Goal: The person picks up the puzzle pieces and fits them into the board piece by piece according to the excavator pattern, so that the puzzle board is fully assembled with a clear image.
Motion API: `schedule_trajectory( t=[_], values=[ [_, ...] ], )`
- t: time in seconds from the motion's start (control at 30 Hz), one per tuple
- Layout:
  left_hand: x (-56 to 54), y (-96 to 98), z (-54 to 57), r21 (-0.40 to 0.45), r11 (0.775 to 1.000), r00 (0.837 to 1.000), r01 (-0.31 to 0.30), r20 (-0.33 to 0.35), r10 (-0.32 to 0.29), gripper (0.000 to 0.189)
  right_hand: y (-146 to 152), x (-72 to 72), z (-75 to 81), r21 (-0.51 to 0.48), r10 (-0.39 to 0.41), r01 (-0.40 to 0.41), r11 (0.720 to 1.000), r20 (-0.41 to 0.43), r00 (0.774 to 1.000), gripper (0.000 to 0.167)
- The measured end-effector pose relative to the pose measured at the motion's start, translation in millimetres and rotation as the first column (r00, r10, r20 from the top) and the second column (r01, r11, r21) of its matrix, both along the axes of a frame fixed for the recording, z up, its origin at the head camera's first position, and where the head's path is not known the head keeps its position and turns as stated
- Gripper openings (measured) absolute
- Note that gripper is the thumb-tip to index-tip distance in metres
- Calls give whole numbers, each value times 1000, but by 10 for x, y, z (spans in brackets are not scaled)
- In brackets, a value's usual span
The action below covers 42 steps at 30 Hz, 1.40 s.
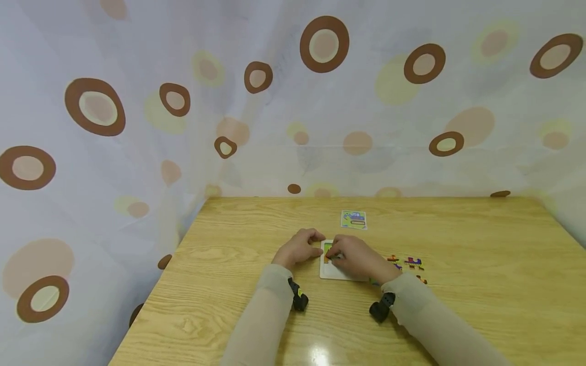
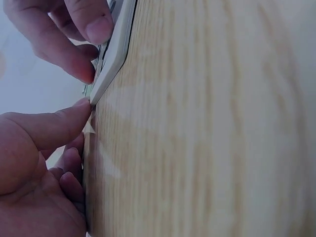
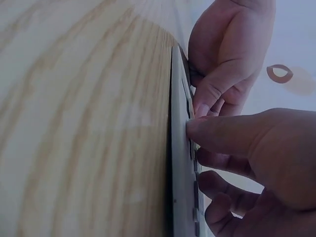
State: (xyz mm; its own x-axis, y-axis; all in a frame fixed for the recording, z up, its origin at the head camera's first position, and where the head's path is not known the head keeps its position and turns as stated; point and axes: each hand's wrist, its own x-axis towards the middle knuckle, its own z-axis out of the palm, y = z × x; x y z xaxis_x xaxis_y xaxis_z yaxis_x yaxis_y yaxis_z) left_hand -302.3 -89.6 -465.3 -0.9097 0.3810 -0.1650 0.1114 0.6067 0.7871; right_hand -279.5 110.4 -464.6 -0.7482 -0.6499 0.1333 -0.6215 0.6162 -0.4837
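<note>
A white-framed jigsaw puzzle board [image 1: 336,272] lies on the table, part of its green and orange picture area showing at the left. My left hand [image 1: 299,248] is at the board's left side, its thumb [image 2: 74,116] touching the frame's corner and its forefinger near the far left corner. Over the board, my right hand [image 1: 359,255] pinches a small puzzle piece [image 1: 328,253] down at the picture area, with the piece mostly hidden by the fingertips. In the right wrist view the right thumb [image 3: 217,132] lies over the frame's edge.
Several loose, colourful puzzle pieces [image 1: 414,263] lie right of the board, partly behind the right wrist. A small picture card [image 1: 354,219] with a blue vehicle lies beyond the board. The wooden table [image 1: 229,234] ends at a patterned cloth [image 1: 274,168].
</note>
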Motion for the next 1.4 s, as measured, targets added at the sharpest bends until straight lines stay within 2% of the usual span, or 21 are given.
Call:
schedule_trajectory(
  t=[0.17, 0.5, 0.7, 0.87, 1.07, 1.4],
  values=[
    [-2, -7, 1, -7, 1000, 1000, 2, -15, -3, 29, -2, -10, 15, -32, -74, 76, 997, 60, 995, 9],
    [-3, -10, 8, -14, 1000, 1000, -13, -23, 13, 29, 29, 33, 39, -54, -122, 131, 990, 148, 981, 13],
    [4, -1, 8, -14, 1000, 1000, -13, -28, 12, 29, 113, 59, 66, -86, -121, 142, 986, 213, 969, 15],
    [3, -4, -12, -15, 1000, 999, -6, -37, 6, 29, 206, 106, 93, -157, -73, 125, 980, 302, 951, 19],
    [15, -8, -14, -6, 1000, 999, -4, -32, 3, 30, 268, 186, 135, -214, -21, 87, 973, 292, 956, 21],
    [31, -2, -1, 16, 1000, 1000, -12, -9, 12, 30, 442, 296, 212, -228, -58, 110, 968, 223, 973, 24]
  ],
)
